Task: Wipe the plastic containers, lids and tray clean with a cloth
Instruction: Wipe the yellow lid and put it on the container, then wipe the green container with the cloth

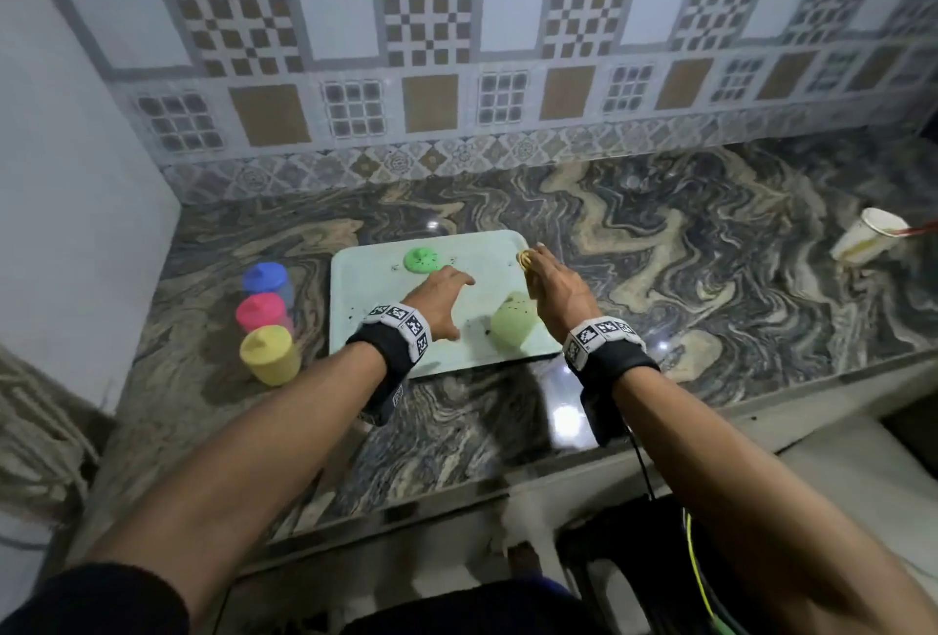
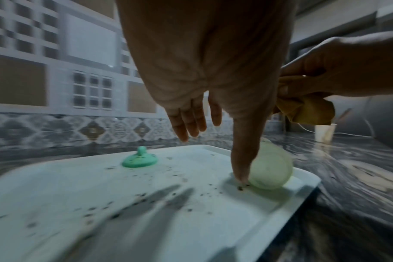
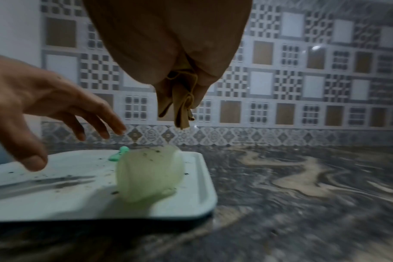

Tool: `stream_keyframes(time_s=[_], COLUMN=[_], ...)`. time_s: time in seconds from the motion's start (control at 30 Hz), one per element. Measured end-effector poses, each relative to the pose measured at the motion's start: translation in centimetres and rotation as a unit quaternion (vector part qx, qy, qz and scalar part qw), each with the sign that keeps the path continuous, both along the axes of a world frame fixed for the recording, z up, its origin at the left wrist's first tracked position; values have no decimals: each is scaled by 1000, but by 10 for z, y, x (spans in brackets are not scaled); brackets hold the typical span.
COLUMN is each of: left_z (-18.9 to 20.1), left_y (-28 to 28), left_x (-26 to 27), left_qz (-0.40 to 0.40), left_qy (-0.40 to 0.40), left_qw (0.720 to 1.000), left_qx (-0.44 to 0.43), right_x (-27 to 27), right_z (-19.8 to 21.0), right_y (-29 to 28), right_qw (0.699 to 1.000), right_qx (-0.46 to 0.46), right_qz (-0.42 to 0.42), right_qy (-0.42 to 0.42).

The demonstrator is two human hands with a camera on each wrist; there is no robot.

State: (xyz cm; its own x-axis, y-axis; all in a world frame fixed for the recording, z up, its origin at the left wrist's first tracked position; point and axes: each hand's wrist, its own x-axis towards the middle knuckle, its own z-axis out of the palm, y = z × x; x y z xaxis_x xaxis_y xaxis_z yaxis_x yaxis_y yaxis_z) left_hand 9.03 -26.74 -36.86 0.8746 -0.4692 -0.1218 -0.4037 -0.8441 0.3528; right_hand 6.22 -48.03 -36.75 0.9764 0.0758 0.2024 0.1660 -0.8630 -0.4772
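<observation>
A pale tray (image 1: 365, 325) speckled with dark crumbs lies on the marble counter. On it sit a green lid (image 1: 421, 260) at the back and a pale green translucent container (image 1: 513, 324) lying on its side near the front right. My left hand (image 1: 446, 294) hovers over the tray with fingers spread and straight, holding nothing; its thumb (image 2: 242, 159) points down beside the container (image 2: 271, 170). My right hand (image 1: 553, 289) is above the tray's right edge, gripping a bunched yellow-brown cloth (image 1: 525, 261) that hangs down (image 3: 182, 102) over the container (image 3: 149, 174).
Blue (image 1: 265, 279), pink (image 1: 261, 312) and yellow (image 1: 268, 354) lidded containers stand in a row left of the tray. A paper cup (image 1: 865, 241) lies tipped at the far right of the counter. A tiled wall runs along the back; a plain wall closes the left.
</observation>
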Motion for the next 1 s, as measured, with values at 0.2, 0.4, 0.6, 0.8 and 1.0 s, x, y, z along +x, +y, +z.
stream_keyframes(time_s=[0.2, 0.4, 0.6, 0.8, 1.0], left_z=[-16, -21, -12, 13, 34], left_y=[-61, -87, -87, -85, -70], left_x=[23, 35, 43, 42, 42], left_qz=[-98, -83, 8, 139, 175], left_qy=[62, 53, 2, 47, 5], left_qw=[992, 994, 992, 912, 881], left_qx=[54, 36, -123, -384, -440], right_x=[-25, -24, 1, 24, 53], right_z=[-24, -32, -10, 4, 7], right_y=[-58, -70, -50, 0, 22], right_qw=[997, 997, 996, 986, 971], right_qx=[34, 39, 79, 119, 136], right_qz=[-68, -47, -3, 68, 77], right_qy=[27, 39, -28, -98, -180])
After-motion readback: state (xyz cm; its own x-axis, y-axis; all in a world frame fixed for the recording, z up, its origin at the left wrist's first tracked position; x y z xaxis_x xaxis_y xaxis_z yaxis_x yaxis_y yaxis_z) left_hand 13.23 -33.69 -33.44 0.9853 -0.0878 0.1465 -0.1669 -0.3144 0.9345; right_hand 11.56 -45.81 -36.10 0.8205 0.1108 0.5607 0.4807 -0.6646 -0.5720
